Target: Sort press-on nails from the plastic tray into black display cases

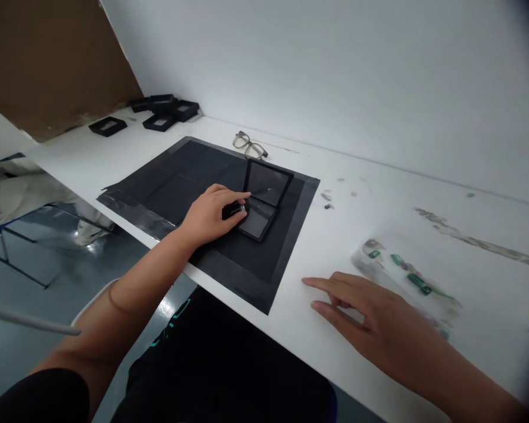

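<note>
A black hinged display case (261, 218) with clear panes lies open on a black mat (176, 170), its lid tilted up at the back. My left hand (211, 215) is closed at the case's left side, index finger and thumb reaching over the edge near the hinge. A small shiny spot shows between those fingers, too small to name. To the right of the mat, my right hand (361, 311) hovers over the white table with fingers apart and nothing in them. Just beyond it lies a clear plastic bag (374, 267) with green pieces, blurred and partly hidden by that hand.
Eyeglasses (250, 147) rest behind the mat. Several small pieces (328, 206) are scattered to its right. More black frames (161, 120) are stacked at the far left, near a brown panel (57, 64). A white wall (335, 70) bounds the table's back.
</note>
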A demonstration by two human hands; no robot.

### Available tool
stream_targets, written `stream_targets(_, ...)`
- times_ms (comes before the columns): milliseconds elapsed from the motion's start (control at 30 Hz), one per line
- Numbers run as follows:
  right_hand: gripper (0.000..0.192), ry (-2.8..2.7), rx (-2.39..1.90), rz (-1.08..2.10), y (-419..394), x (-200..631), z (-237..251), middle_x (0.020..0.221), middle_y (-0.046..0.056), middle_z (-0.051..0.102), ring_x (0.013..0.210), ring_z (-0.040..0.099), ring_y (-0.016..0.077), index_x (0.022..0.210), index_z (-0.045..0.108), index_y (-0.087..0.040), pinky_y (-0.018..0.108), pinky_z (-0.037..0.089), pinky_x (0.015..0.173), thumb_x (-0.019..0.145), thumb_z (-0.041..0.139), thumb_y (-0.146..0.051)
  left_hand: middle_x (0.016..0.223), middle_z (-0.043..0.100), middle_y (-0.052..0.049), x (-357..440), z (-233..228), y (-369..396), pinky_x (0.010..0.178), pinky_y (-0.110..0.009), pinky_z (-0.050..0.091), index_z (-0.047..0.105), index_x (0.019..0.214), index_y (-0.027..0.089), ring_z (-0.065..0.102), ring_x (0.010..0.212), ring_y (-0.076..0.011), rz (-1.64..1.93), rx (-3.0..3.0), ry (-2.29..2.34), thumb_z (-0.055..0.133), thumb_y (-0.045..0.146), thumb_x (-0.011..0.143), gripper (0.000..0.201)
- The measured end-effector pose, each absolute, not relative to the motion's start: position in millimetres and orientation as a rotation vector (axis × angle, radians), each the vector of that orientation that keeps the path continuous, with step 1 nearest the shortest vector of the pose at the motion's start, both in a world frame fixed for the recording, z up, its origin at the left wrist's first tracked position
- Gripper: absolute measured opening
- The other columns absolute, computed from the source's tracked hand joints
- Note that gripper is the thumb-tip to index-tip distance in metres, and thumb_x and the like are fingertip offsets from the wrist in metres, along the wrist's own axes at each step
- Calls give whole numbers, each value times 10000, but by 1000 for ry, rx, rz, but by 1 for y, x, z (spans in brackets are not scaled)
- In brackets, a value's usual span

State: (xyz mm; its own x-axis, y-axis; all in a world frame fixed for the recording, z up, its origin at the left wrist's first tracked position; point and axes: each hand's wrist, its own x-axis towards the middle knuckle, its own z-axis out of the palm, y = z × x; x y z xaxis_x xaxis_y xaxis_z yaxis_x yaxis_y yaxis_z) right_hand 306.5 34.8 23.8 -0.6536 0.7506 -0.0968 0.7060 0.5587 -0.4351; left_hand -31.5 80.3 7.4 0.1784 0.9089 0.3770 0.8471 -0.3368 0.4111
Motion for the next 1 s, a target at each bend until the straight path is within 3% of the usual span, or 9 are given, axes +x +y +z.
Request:
stream_targets(200,382,-2703,-1219,630,34,306,26,904,27,676,776,657,171,1320,631,-325,300,537,654,1021,460,-492,1118,764,-8,-31,8,79,887,-367,546,579,1379,251,606,1147,-236,906,2211,1833,665,348,884,512)
stream_targets(467,423,-2745,-1139,573,33,308,25,941,30,685,811,675,176,1400,571,-311,304,556,658,1028,449,-472,1218,715,-40,-30,11,78,1019,-392,502,551,1387,233,610,1187,-222,966,2235,1895,583,289,921,470)
stream_targets(800,398,-2731,-1036,406,30,309,23,1039,36,710,920,699,207,1393,562,-312,339,587,706,1026,469,-436,1081,750,-19,-33,9,84,1032,-393,486,742,1041,229,650,1086,-219,927,2242,1859,660,369,882,227)
stream_targets(1000,411,-2726,-992,331,27,310,21,988,43,719,844,703,209,1386,575,-277,329,580,645,1014,487,-428,1041,773,-1,-30,10,88,846,-341,531,768,991,266,697,1001,-208,945,2132,1977,638,363,900,186)
